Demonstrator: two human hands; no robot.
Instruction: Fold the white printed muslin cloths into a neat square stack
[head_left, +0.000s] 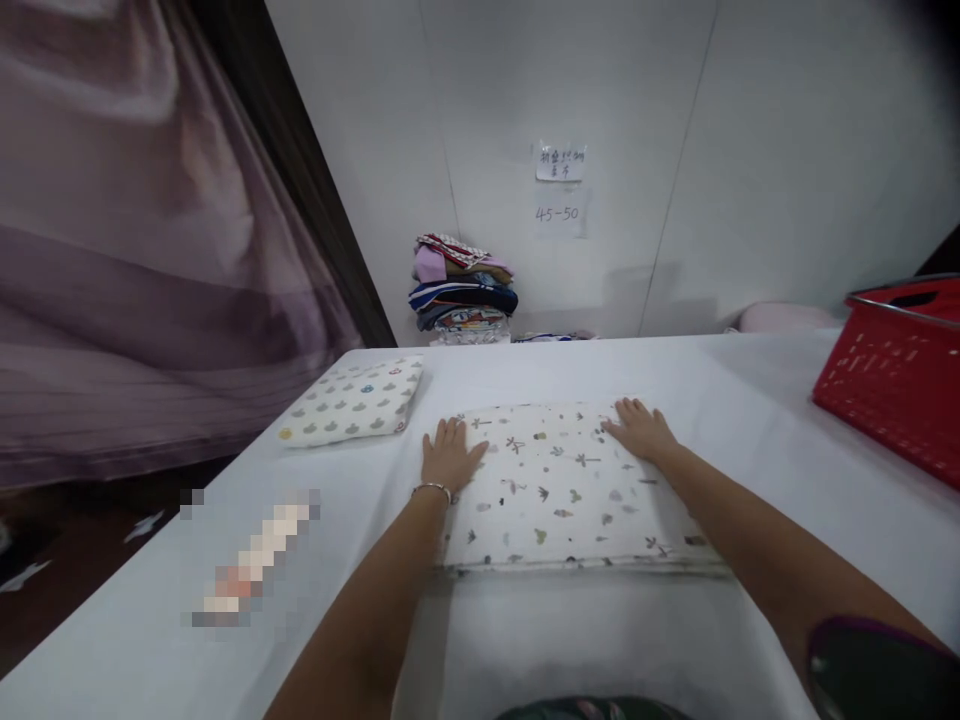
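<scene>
A folded white cloth with small plant prints (559, 490) lies flat on the white table (600, 370) in front of me. My left hand (448, 455) rests palm down on its far left corner, fingers stretched out, a thin bracelet at the wrist. My right hand (640, 430) lies flat on the far right corner, fingers spread. Neither hand holds anything.
A second folded cloth with small coloured shapes (352, 402) lies to the left. A red plastic basket (892, 385) stands at the right edge. A stack of folded fabrics (463, 290) sits against the back wall under paper notes (560, 162). A mauve curtain (142, 250) hangs at left.
</scene>
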